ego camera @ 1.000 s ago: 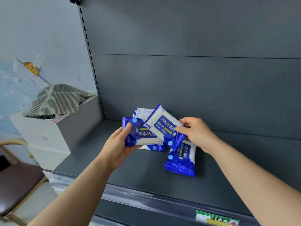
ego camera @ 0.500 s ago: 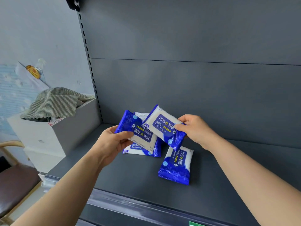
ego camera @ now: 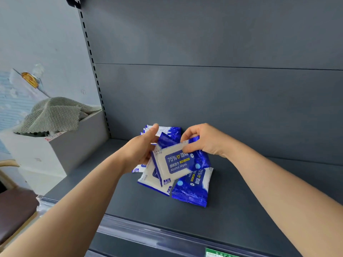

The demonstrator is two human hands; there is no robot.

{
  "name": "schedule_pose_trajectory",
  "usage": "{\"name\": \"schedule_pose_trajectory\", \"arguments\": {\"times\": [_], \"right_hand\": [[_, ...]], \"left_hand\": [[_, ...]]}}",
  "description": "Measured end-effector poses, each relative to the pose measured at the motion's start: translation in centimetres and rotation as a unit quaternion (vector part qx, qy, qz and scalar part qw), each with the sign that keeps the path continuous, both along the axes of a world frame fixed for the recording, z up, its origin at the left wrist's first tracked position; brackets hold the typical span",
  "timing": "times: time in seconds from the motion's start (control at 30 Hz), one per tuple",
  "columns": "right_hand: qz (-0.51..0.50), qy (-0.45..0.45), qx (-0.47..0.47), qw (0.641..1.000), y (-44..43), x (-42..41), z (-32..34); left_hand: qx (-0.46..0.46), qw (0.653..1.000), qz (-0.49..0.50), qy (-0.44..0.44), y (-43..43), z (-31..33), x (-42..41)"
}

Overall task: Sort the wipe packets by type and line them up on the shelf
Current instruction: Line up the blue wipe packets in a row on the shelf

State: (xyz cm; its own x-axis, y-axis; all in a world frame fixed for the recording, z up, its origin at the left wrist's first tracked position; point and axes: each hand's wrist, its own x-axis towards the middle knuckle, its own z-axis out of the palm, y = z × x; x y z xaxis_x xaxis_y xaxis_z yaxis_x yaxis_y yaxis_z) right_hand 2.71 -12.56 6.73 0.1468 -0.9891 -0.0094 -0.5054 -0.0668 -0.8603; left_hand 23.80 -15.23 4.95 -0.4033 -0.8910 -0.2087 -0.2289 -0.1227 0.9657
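Several blue-and-white alcohol wipe packets lie in a loose pile on the dark grey shelf [ego camera: 241, 197]. My right hand [ego camera: 206, 140] pinches the top edge of one packet [ego camera: 178, 162], label up, held above the pile. My left hand [ego camera: 141, 149] grips a second packet [ego camera: 154, 178] that sits just under the first one. A third packet [ego camera: 193, 188] lies flat on the shelf below my right hand. More packets [ego camera: 167, 129] rest behind my hands against the back panel, partly hidden.
A white box [ego camera: 55, 151] with a striped grey cloth [ego camera: 53, 114] draped over it stands left of the shelf upright. A brown chair seat [ego camera: 14, 210] is at the lower left. The shelf's front rail [ego camera: 148, 232] carries a green price tag [ego camera: 217, 253].
Both hands came together: the packet in my right hand now overlaps the one in my left hand, and its label has turned level.
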Motion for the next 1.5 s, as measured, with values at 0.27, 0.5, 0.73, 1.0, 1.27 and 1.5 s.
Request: {"name": "schedule_pose_trajectory", "arguments": {"times": [0.27, 0.5, 0.73, 1.0, 1.27, 1.5], "right_hand": [[-0.050, -0.132, -0.014, 0.990, -0.6, -0.7, -1.3], [-0.061, -0.129, -0.012, 0.990, -1.5, -0.3, -2.4], [-0.090, 0.022, 0.017, 0.996, -0.7, -0.1, -3.9], [-0.039, 0.277, 0.163, 0.946, 1.2, -2.4, -5.4], [-0.076, 0.091, 0.130, 0.984, 0.9, -3.6, -5.6], [-0.143, -0.091, 0.057, 0.984, 0.7, -5.6, -3.7]], "left_hand": [[0.025, 0.997, -0.064, -0.035, -0.2, -2.8, 3.0], [-0.044, 0.981, 0.063, 0.179, -0.9, -3.2, 2.1], [-0.116, 0.978, 0.125, 0.118, -0.9, -4.6, 1.9], [-0.120, 0.980, 0.154, -0.045, -2.5, -7.5, 4.0], [-0.123, 0.974, 0.101, -0.162, -2.6, -8.3, 4.8], [-0.202, 0.947, 0.172, -0.179, -4.8, -8.4, 3.4]]}}
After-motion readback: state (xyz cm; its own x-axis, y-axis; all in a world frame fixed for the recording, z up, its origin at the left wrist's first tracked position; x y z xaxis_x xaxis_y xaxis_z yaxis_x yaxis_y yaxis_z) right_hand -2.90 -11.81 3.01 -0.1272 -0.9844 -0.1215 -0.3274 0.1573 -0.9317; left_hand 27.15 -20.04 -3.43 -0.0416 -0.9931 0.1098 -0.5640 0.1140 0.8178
